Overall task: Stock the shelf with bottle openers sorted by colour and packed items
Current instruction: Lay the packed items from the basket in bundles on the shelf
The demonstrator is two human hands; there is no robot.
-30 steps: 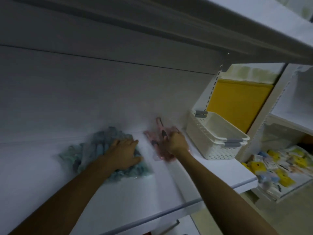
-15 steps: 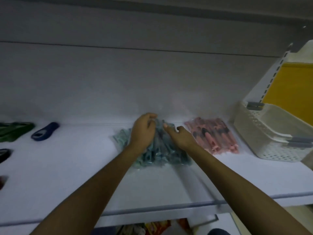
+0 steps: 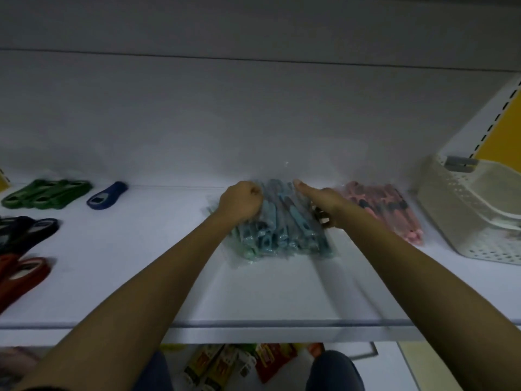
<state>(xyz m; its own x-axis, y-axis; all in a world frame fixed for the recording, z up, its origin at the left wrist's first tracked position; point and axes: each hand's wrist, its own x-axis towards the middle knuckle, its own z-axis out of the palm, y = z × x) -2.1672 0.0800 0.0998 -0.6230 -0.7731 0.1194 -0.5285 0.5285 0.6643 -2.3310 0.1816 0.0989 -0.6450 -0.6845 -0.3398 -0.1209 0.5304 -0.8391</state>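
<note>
The blue pack (image 3: 279, 224), a clear plastic bag of blue and teal pieces, lies flat on the white shelf (image 3: 253, 292) near its middle, its far edge close to the back panel (image 3: 253, 122). Just beside it on the right lies a pink pack (image 3: 386, 213) of the same kind, and beyond that a white perforated basket (image 3: 465, 224) stands at the shelf's right end, in front of a slotted upright and a yellow panel (image 3: 507, 131).

Well apart to the left lie loose bottle openers in colour groups: green openers (image 3: 48, 193) at the back, a single blue opener (image 3: 107, 194) just beside them, dark openers (image 3: 28, 230) nearer the front, and red openers (image 3: 22, 272) nearest the edge. The light is dim. Below the shelf's front lip, coloured packets (image 3: 225, 365) show on a lower level.

The left hand (image 3: 242, 204) is curled into a fist at the far left corner of the blue pack, its fingers closed on the plastic. The right hand (image 3: 318, 198) rests along the pack's right side with one finger stretched toward the back panel; its other fingers are hidden beneath it, so whether it grips cannot be told.
</note>
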